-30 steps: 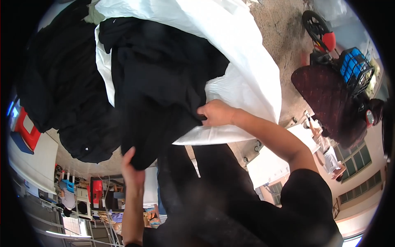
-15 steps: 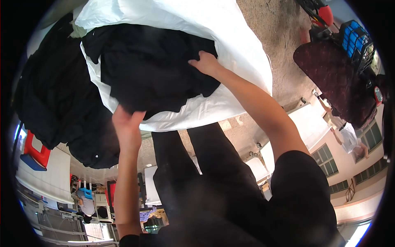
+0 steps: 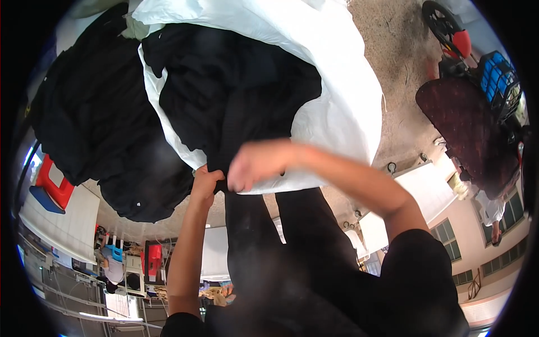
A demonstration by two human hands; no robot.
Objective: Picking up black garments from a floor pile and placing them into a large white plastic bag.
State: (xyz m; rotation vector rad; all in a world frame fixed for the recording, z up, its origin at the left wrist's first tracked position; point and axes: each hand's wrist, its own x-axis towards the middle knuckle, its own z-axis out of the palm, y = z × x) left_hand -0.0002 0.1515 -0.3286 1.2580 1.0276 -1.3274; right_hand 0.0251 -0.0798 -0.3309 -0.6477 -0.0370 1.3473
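Observation:
Black cloth (image 3: 241, 84), probably garments, lies bunched in the mouth of a large white sack (image 3: 342, 129). My left hand (image 3: 208, 182) is closed at the near left of the mouth, where the sack's rim meets the cloth; it seems to grip the cloth's edge. Just right of it, my right hand (image 3: 255, 163) is over the near part of the cloth and the rim. Motion smears its fingers, so its grip cannot be made out. Left of the sack, another big heap of black cloth (image 3: 101, 118) reaches down beside my left hand.
A red and blue plastic stool (image 3: 53, 182) and a white table (image 3: 62, 219) stand at the left. A vehicle with a dark quilted cover (image 3: 466, 123) and blue-filled basket (image 3: 497, 84) is at the right. People (image 3: 112, 267) (image 3: 491, 210) are visible farther off.
My right hand has swept from the far right of the cloth back toward my left hand. The cloth's right part has folded in, baring more of the sack's inside. My left hand is slightly nearer me.

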